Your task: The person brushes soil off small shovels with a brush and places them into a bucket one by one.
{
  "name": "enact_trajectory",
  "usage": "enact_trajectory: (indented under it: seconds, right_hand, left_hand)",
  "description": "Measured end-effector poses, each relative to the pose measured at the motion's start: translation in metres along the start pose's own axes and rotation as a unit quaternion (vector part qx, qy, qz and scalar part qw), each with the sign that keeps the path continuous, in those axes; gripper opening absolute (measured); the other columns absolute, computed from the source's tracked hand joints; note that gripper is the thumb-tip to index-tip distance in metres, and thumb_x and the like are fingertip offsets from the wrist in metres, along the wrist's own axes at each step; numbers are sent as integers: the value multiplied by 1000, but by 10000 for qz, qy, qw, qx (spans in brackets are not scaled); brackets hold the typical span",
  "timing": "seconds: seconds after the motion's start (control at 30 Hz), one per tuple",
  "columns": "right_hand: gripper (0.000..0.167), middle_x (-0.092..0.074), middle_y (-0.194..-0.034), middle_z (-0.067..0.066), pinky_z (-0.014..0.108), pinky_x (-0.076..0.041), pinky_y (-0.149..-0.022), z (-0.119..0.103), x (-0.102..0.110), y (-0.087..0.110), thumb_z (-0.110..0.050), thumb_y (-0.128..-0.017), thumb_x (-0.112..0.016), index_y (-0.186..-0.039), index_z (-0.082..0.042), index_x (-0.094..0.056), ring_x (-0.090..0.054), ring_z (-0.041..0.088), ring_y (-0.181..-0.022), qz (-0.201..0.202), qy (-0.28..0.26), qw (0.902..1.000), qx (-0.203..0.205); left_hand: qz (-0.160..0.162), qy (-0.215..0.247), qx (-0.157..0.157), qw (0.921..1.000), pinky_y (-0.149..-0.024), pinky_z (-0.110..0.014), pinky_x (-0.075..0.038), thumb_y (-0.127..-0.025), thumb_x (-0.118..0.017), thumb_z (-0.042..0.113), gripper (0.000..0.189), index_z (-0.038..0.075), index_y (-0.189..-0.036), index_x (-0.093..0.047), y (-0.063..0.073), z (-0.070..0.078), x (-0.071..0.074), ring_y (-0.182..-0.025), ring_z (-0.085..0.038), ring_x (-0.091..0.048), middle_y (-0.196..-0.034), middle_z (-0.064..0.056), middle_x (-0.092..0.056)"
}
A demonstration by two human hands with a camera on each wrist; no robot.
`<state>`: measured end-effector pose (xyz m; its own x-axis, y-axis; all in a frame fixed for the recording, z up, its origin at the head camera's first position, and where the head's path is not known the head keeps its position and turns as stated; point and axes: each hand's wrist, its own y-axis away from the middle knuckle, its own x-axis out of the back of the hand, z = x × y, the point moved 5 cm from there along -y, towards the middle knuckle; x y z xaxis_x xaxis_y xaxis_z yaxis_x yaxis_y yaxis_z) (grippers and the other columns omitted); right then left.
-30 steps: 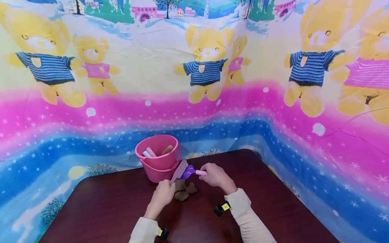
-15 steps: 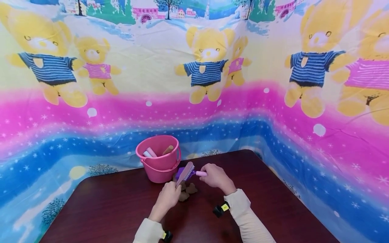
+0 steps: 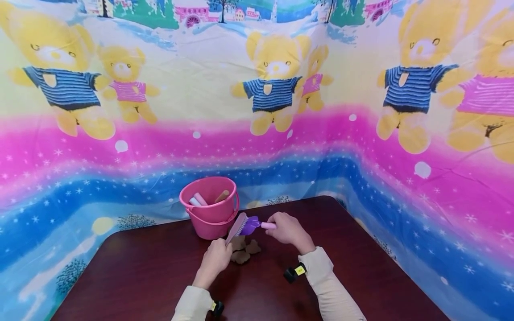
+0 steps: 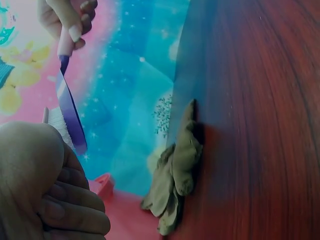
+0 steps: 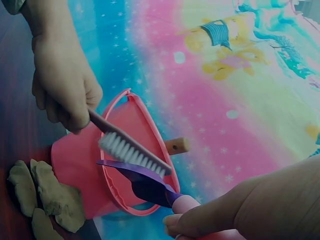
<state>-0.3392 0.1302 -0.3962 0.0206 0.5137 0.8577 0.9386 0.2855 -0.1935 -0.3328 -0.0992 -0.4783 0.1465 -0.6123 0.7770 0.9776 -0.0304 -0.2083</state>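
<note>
In the head view my left hand (image 3: 217, 257) grips the handle of a pinkish brush (image 3: 236, 229) with white bristles. My right hand (image 3: 287, 228) holds a small purple shovel (image 3: 251, 225) by its light pink handle. Both tools are up over the table, and the bristles (image 5: 131, 151) lie right at the shovel blade (image 5: 150, 189) in the right wrist view. Below them, several flat, brownish clay-like lumps (image 3: 240, 257) sit in a loose pile on the table; part of the pile is hidden behind the brush and left hand.
A pink bucket (image 3: 210, 226) with its handle hanging down stands behind the pile. Inside it are a wooden stick (image 3: 221, 196) and pale rods (image 3: 199, 199). The dark reddish table (image 3: 152, 267) ends at a cloth backdrop (image 3: 180, 147) printed with bears.
The brush swung right across the shovel half a second ago and is now back to the left. The shovel's blade, tilted and partly covered then, faces up into view again. The lumps have not moved.
</note>
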Motion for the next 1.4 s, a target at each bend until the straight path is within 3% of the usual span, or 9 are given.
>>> enact_trajectory:
  seconds: [0.4, 0.7, 0.87, 1.1, 1.4]
  right_hand:
    - [11, -63, -78, -5, 34, -46, -66, 5, 8, 3, -24, -87, -79, -91, -15, -75, -53, 14, -68, 30, -112, 9999, -4]
    - [9, -62, -70, 0, 29, -40, -54, 18, 15, 6, -18, -90, -76, -84, -12, -72, -47, 14, -56, -80, -792, 9968, 17]
    - [6, -64, -72, -2, 28, -40, -52, 21, 24, 6, -17, -92, -73, -90, -11, -73, -46, 13, -56, -17, -1036, 9946, 113]
    - [10, -66, -80, -1, 31, -43, -60, 22, 35, 1, -19, -93, -73, -99, -12, -76, -50, 15, -63, 235, -1250, 9917, 186]
    - [21, -62, -87, 3, 30, -41, -60, 22, 30, -12, -16, -94, -73, -113, -8, -75, -48, 17, -67, 599, -1821, 9813, 177]
  left_hand:
    - [63, 112, 66, 9999, -43, -31, -33, -98, -49, 17, 36, 14, -62, -45, -3, -16, 4, -48, -16, -40, -56, 1, -39]
    - [74, 149, 33, 9999, -43, -29, -30, -97, -50, 17, 37, 16, -61, -41, -4, -26, 8, -47, -13, -35, -54, 3, -34]
    - [56, 90, 42, 9999, -43, -29, -30, -96, -52, 18, 39, 16, -59, -40, -5, -27, 8, -47, -13, -35, -53, 4, -34]
    - [89, 121, -13, 9999, -43, -29, -29, -96, -53, 18, 39, 16, -59, -41, -8, -26, 12, -47, -13, -36, -53, 4, -34]
    - [-78, 255, -12, 9996, -44, -29, -29, -96, -55, 18, 36, 15, -62, -43, -7, -37, 12, -47, -12, -35, -53, 5, -35]
